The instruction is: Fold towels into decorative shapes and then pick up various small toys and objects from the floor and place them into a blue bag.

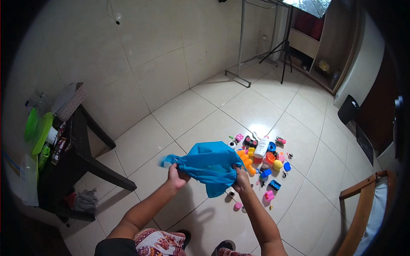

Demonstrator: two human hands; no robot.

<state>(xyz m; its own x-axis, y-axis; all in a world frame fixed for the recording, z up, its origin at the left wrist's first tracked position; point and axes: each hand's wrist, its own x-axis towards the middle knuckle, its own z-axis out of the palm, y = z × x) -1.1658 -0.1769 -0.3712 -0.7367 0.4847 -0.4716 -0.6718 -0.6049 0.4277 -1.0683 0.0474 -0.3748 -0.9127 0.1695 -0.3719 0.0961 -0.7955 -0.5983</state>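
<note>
A blue cloth or fabric bag (208, 163) is stretched in the air between my two hands. My left hand (178, 176) grips its bunched left end, and a loose, blurred tip sticks out past the fingers. My right hand (241, 180) holds the right edge. Beyond the cloth, small plastic toys lie scattered on the tiled floor. Among them are a white bottle with a pink cap (262, 147), orange balloon-like pieces (246, 162), a yellow ball (277, 165), a blue toy bus (274, 185) and a pink plastic piece (269, 196). The cloth may hide some pieces.
A dark wooden table (77, 144) holding green plastic items stands at the left, with a grey mop head (85, 201) beneath. A black tripod (286, 48) and metal rack (238, 76) stand at the back. At the right are a black bin (348, 109) and a wooden-framed piece of furniture (362, 208).
</note>
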